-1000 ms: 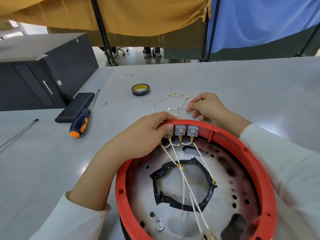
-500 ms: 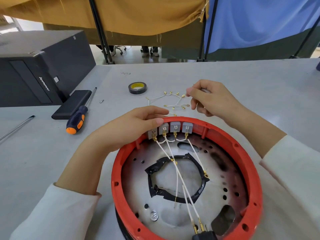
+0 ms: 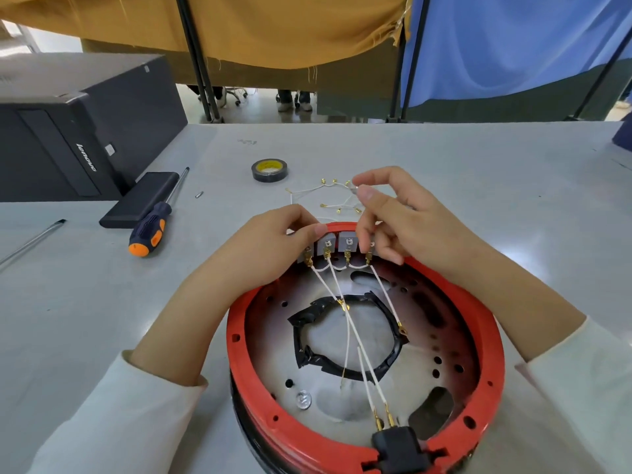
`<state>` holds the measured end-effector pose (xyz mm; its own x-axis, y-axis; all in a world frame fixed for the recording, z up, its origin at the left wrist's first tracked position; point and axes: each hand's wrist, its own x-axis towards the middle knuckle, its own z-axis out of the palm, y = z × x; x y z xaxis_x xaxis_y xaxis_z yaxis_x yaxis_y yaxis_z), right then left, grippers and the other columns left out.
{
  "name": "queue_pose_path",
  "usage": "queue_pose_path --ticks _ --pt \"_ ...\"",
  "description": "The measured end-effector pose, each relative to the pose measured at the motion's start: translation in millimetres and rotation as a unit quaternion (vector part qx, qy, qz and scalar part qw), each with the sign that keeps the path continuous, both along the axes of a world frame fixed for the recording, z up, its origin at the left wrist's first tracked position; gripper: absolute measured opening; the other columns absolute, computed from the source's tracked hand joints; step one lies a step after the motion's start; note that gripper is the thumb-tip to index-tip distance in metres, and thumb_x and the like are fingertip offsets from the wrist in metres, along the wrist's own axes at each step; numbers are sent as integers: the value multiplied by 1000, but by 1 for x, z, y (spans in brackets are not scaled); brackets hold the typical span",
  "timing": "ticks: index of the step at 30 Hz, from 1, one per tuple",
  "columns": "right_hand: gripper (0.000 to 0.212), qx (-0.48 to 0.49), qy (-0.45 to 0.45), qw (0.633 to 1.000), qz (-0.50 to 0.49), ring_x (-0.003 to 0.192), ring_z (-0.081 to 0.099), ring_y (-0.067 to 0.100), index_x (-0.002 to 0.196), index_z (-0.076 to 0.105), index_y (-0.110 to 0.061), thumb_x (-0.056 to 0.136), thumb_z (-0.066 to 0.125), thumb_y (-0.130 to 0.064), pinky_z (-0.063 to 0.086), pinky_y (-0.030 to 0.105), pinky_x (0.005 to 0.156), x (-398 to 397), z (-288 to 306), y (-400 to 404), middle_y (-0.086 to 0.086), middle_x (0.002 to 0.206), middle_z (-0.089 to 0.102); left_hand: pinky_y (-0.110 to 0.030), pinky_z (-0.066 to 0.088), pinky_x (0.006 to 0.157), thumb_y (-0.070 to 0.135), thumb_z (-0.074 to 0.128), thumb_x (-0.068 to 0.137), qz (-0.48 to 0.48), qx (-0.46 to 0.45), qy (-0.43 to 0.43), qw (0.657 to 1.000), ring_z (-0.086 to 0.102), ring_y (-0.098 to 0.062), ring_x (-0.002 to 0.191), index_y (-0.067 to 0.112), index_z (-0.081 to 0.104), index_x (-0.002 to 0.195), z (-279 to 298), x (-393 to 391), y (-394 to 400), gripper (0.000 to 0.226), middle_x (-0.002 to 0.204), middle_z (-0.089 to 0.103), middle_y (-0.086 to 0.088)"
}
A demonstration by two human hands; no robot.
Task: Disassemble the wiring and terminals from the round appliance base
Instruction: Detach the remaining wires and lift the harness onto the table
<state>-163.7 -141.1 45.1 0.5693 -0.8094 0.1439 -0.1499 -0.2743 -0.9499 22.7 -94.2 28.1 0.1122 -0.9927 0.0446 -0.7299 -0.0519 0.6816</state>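
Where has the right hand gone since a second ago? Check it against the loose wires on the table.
Yes. The right hand has lifted off the loose wires and come back toward the red base, its fingers over the grey terminal blocks.

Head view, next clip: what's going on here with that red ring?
A person is stripping wiring from a round red appliance base on a grey table. The left hand rests on the far rim by the grey terminal blocks; the right hand reaches in beside them. White wires still run across to a black plug. Loose removed wires lie beyond the base.
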Motion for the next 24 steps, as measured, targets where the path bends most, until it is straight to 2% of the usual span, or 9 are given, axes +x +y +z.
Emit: queue_pose_path --ticks 3,7,11,14,16,20,24 --pt "10 20 -4 1000 -10 34 37 19 108 44 -16 99 39 -17 29 14 36 -4 -1 2 5 57 61 -14 37 65 44 43 95 -27 5 -43 999 54 2 81 32 61 98 -2 -1 0 22 87 63 12" --pt "9 29 -7 1000 -1 32 41 22 102 45 -13 97 39 -16 23 17 33 -6 1 1 9 58 63 -10 36 58 43 42 96 -40 -6 -31 999 52 3 71 30 61 96 -5 -3 -2 23 79 61 11" --pt "26 24 -34 998 39 29 41 15 86 62 -11 98 46 -28 23 17 33 -5 13 -6 10 54 64 -9 37 60 43 44 96 -58 -19 -41 997 51 5 66 30 64 94 -2 -1 -4 24 73 60 10" --pt "35 48 -63 993 91 27 38 12 74 66 -15 97 47 -33 25 13 33 -1 12 -9 10 50 62 -10 37 59 41 44 96 -83 -8 -33 996 50 3 64 32 64 90 1 1 -4 23 68 57 11" --pt "41 63 -71 990 101 27 35 11 73 70 -14 96 46 -39 26 13 32 3 6 -9 11 48 59 -9 36 58 40 44 96 -87 -10 -30 996 48 5 62 35 62 84 1 2 -4 21 64 54 14" --pt "51 42 -89 992 77 30 34 11 76 75 -13 92 46 -51 29 13 33 3 -2 -10 7 48 56 -14 39 70 41 45 96 -88 -6 -23 996 53 -5 75 30 65 94 1 0 -3 23 76 61 13" --pt "44 31 -94 994 56 28 34 11 71 71 -9 96 49 -38 29 13 32 2 -5 -12 5 48 57 -24 43 81 45 45 95 -84 -3 -27 996 59 -16 87 30 65 94 0 0 -4 25 88 68 1"
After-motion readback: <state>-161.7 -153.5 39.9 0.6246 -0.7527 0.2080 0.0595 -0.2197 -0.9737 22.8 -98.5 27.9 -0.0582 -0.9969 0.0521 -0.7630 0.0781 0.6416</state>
